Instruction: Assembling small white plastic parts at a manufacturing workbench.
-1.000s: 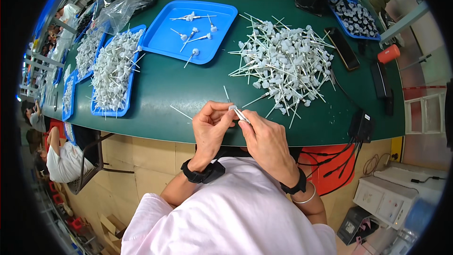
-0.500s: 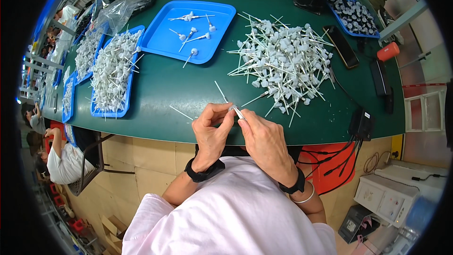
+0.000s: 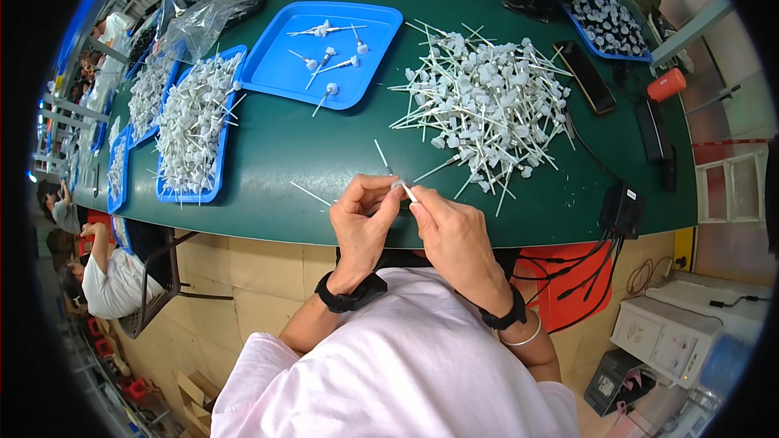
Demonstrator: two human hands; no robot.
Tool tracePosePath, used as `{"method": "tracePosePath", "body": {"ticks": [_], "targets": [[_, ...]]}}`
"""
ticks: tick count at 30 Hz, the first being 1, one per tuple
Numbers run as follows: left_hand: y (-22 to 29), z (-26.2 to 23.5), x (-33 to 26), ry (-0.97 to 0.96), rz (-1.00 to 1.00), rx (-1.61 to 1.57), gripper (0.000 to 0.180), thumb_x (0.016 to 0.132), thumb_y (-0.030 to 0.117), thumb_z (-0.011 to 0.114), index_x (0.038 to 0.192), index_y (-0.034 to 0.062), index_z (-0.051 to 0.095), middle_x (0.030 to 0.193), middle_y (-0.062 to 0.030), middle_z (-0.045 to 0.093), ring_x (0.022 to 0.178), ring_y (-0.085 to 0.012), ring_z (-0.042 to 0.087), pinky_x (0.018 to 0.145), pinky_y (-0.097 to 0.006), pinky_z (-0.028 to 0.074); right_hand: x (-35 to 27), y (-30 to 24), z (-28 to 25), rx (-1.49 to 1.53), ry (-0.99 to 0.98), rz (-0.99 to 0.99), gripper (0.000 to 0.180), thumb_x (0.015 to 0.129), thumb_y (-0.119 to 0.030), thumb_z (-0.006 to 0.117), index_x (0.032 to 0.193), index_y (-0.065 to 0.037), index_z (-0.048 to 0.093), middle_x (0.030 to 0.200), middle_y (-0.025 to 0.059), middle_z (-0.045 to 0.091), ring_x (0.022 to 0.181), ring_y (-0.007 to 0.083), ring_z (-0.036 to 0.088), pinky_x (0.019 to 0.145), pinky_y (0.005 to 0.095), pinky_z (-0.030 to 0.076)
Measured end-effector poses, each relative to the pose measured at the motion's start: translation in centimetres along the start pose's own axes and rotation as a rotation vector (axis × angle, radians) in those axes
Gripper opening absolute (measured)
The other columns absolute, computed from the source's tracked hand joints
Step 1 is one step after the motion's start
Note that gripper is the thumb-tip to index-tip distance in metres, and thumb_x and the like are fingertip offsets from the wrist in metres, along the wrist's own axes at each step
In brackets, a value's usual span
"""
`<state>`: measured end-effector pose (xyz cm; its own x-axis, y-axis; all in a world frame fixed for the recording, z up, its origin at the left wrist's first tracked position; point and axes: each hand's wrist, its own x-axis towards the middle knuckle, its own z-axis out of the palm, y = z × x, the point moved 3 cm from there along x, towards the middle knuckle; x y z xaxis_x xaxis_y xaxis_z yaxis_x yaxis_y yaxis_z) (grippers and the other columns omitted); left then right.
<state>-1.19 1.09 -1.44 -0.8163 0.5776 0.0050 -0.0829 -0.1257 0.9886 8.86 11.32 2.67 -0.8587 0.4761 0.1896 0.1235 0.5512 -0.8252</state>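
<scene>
Close to the table's front edge, my left hand [image 3: 363, 215] pinches a small white pump head [image 3: 398, 184] whose thin pale tube [image 3: 382, 156] points away from me. My right hand [image 3: 451, 231] is closed around a slim white stick-like piece [image 3: 411, 195], its tip meeting the pump head; its exact kind cannot be made out. Just beyond my hands lies a large heap of similar white pump heads with tubes [image 3: 487, 105]. One loose thin tube [image 3: 308, 193] rests on the table left of my left hand.
A blue tray [image 3: 268, 73] holds several pump heads. Fuller blue trays [image 3: 217, 174] stand to the left. On the right are a phone [image 3: 586, 77], a black box with cables [image 3: 621, 209], a red cylinder [image 3: 667, 84] and a tray of dark-and-white parts [image 3: 610, 55]. Plastic bags [image 3: 219, 8] lie at the back.
The tube of the held pump head has swung slightly to the right. My hands keep nearly the same grip and place.
</scene>
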Motion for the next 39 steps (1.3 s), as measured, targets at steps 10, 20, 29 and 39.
{"method": "tracePosePath", "body": {"ticks": [10, 20, 29, 39], "targets": [[-0.1, -0.2, 0.6, -0.124, -0.145, -0.135, 0.017, 0.093, 0.008, 0.066, 0.106, -0.0014, 0.061, 0.097, -0.0128, 0.072, 0.084, -0.0115, 0.067, 0.076, -0.024, 0.052, 0.3, 2.6, -0.3, 0.594, -0.276, 0.347, 0.025, 0.102, -0.021, 0.050, 0.112, -0.003, 0.065, 0.057, -0.0001, 0.053, 0.043, 0.0040, 0.048, 0.039, 0.0225, 0.036], [0.0, 0.2, 0.4, -0.131, -0.210, -0.199, 0.017, 0.093, 0.008, 0.066, 0.106, -0.0010, 0.061, 0.099, -0.0158, 0.072, 0.085, -0.0123, 0.067, 0.083, -0.027, 0.052, 0.4, 3.1, -0.7, 0.798, -0.371, 0.396, 0.027, 0.103, -0.021, 0.049, 0.110, 0.000, 0.064, 0.058, -0.0010, 0.053, 0.040, 0.0025, 0.043, 0.036, 0.0185, 0.031], [-0.3, 0.3, 0.3, -0.127, -0.156, -0.198, 0.015, 0.093, 0.007, 0.065, 0.106, -0.0001, 0.061, 0.099, -0.0150, 0.072, 0.090, -0.0131, 0.067, 0.088, -0.029, 0.051, 0.2, 3.6, -0.6, 0.958, -0.418, 0.483, 0.031, 0.104, -0.027, 0.048, 0.110, 0.000, 0.063, 0.060, -0.0011, 0.051, 0.039, 0.0012, 0.040, 0.034, 0.0171, 0.028], [-0.2, -0.1, 0.4, -0.190, -0.137, -0.113, 0.018, 0.093, 0.003, 0.063, 0.111, -0.0013, 0.061, 0.101, -0.0122, 0.071, 0.096, -0.0140, 0.066, 0.090, -0.028, 0.050, 0.2, 3.1, -1.1, 1.023, -0.468, 0.536, 0.033, 0.104, -0.029, 0.047, 0.111, 0.000, 0.061, 0.061, -0.0010, 0.052, 0.039, 0.0011, 0.040, 0.034, 0.0162, 0.028]]}}
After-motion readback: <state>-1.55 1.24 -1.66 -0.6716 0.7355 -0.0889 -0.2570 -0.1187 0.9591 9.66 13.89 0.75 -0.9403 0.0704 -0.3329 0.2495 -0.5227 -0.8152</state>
